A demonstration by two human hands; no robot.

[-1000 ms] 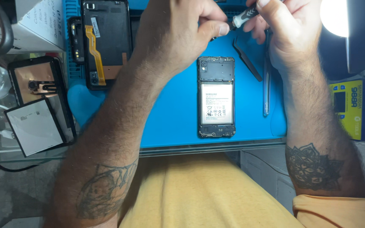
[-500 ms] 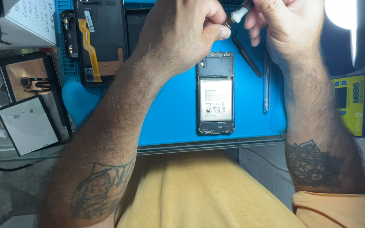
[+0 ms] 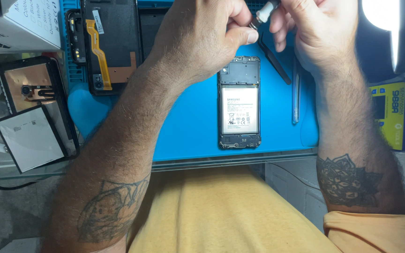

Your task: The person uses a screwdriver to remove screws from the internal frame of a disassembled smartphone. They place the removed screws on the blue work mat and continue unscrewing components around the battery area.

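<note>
Left hand (image 3: 202, 40) and right hand (image 3: 315, 33) are raised together near the top edge of the head view; both pinch one small tool (image 3: 262, 13), a short piece with a white body and a darker metal tip; the left thumb and forefinger close on the tip end, the right fingers on the white end. Compared with a second ago the hands sit slightly higher and the tool is tilted a little more steeply; neither hand has left it, so in my judgement the work on the tool itself, not on the phone, is what is in hand.

Directly below the hands the opened phone (image 3: 239, 102) lies flat and untouched on the blue mat (image 3: 188, 131); back cover off, a pale rectangular battery showing inside a dark frame. Just right of it lie dark tweezers (image 3: 273, 58), angled, and a slim grey pry tool (image 3: 296, 96), upright. Further left: a second opened phone (image 3: 108, 44) with an orange flex strip; off the mat, a copper-backed screen assembly (image 3: 29, 84) and a matt grey panel (image 3: 29, 138). A yellow box (image 3: 390, 115) stands at the right.
</note>
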